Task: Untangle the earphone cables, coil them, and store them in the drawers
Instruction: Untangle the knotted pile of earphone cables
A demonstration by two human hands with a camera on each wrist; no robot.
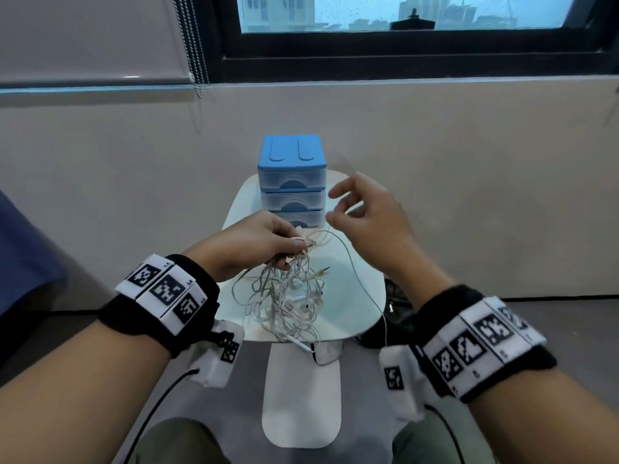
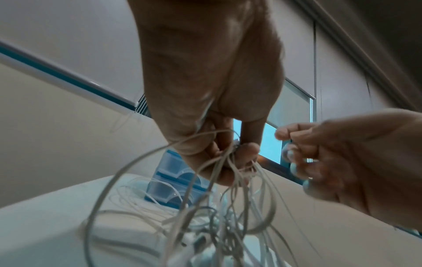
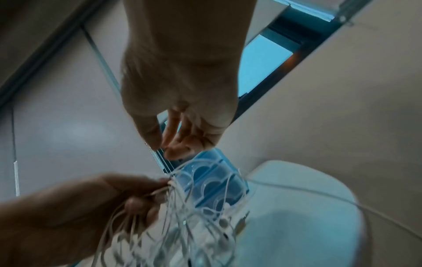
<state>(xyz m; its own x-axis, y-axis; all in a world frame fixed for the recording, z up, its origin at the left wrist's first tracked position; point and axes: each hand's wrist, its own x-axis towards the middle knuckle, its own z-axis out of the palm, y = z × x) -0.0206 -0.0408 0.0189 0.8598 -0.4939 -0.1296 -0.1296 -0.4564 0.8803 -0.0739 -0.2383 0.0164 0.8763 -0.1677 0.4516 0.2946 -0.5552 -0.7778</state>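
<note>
A small white worktop (image 1: 351,296) with rounded edges holds a blue drawer unit (image 1: 292,180) at its far side, drawers closed. The left hand (image 1: 254,239) pinches a tangled bunch of pale earphone cables (image 1: 288,296), lifted so loops trail over the worktop's near edge. The right hand (image 1: 368,216) hovers beside it, fingers loosely spread, holding nothing.

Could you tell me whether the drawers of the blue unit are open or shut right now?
Shut: all three fronts of the drawer unit sit flush in one stack, none pulled out.
</note>
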